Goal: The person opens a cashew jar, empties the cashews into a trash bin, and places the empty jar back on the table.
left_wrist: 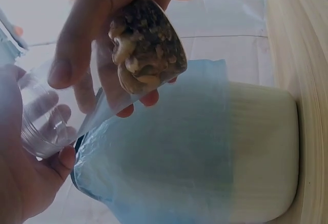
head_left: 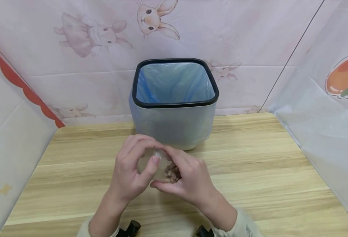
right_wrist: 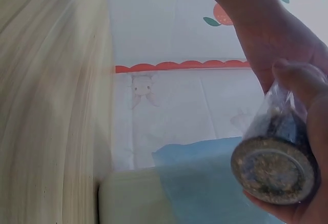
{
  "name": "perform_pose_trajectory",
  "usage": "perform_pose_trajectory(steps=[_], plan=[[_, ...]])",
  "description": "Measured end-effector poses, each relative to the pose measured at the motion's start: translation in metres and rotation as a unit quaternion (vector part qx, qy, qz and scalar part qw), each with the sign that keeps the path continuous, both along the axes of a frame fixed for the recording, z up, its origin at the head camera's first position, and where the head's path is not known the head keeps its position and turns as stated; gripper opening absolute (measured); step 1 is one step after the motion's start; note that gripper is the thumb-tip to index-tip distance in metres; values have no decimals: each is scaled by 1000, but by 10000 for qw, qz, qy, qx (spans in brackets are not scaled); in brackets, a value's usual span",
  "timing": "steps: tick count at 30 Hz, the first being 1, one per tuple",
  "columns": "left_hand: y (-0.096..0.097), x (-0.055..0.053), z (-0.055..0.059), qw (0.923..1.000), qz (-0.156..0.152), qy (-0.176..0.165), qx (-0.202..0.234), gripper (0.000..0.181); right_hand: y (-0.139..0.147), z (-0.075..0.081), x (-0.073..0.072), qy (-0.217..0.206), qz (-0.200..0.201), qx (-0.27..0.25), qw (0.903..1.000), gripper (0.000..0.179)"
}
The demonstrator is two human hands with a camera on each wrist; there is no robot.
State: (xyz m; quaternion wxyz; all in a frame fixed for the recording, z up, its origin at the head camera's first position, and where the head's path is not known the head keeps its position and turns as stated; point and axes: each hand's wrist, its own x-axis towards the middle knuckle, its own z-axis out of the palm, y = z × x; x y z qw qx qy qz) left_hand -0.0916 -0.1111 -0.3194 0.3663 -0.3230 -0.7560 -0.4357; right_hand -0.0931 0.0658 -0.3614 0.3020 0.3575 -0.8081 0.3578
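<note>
Both hands hold a clear plastic cup (head_left: 162, 168) in front of the bin, over the table. The cup lies tilted, with brown, nut-like pieces (head_left: 172, 173) gathered at its base end on the right. My left hand (head_left: 132, 169) grips the wide rim end, its thumb along the near side and its fingers over the top. My right hand (head_left: 193, 176) wraps round the base end, thumb below and fingers above. In the left wrist view the pieces (left_wrist: 146, 55) show through the cup wall, some pale and curved, others dark. The right wrist view shows the round cup bottom (right_wrist: 274, 172).
A whitish bin (head_left: 174, 126) with a black rim (head_left: 175, 105) stands at the table's back edge, lined with a bluish bag (head_left: 174, 82). The wooden table (head_left: 251, 158) meets printed cloth walls (head_left: 103, 65) at the back and sides. Black wrist mounts (head_left: 131, 227) sit on both sleeves.
</note>
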Motion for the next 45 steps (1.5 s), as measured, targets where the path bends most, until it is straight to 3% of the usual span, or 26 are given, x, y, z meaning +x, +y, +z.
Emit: perform_pose_trajectory(steps=[5,10,13,17,21,24,28,39,45], plan=[[-1,0,0,9997,103,-200,21,27,-1,1,0,93,-97,-18,9999,85],[-7,0,-1,9985,70,-472,-277,34,1,2,-1,-399,177,-157,9989,86],[-11,1,1,9973,-131,-560,-454,37,3,2,-1,-736,308,-218,9966,84],[-13,1,7,9963,-562,-193,-617,41,6,3,-1,-1366,760,-416,9868,79],[-13,1,10,9922,-966,334,-713,37,9,5,-2,-2075,1444,-527,9661,73],[-12,1,11,9891,-1184,533,-697,31,10,6,-1,-2250,1729,-459,9578,71],[-12,2,11,9888,-1222,530,-681,29,8,6,-1,-2099,1775,-413,9606,71],[-8,3,10,9931,-951,457,-514,28,6,4,-1,-1523,1463,-371,9767,73],[-5,3,10,9963,-654,375,-407,28,3,4,-1,-845,978,-267,9913,78]])
